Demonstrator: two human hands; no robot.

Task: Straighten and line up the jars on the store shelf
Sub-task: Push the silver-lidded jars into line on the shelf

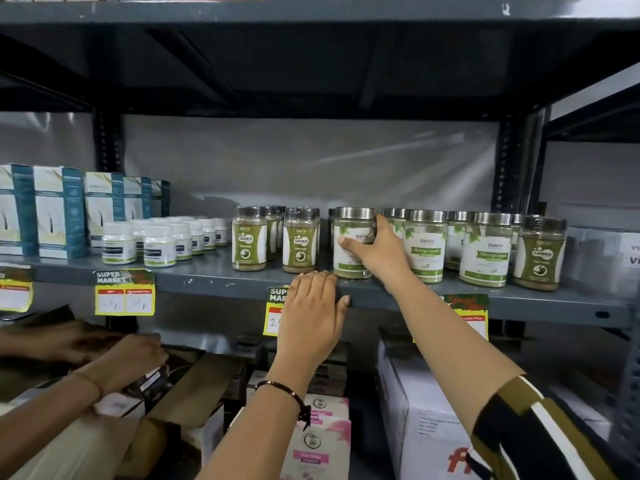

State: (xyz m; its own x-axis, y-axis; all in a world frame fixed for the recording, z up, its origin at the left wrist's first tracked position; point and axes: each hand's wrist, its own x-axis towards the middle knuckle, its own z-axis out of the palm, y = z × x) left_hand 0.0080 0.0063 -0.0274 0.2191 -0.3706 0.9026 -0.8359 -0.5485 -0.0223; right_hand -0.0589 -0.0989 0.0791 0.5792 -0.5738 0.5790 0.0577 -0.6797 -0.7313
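Two hands work at the grey shelf [214, 277]: the right hand [375, 252] grips a steel-lidded Moringa jar [351, 237] at frame centre, upright near the front edge, while the left hand [311, 313] rests flat, fingers loose, over the shelf lip.

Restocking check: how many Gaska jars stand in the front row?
3: two left of the held jar, Gaska jar and its neighbour; one at far right. More may hide behind.

Dim upper shelf [311, 64], glare on back sheet [433, 150], edges bowed, lower-left hands [131, 351] motion-blurred.
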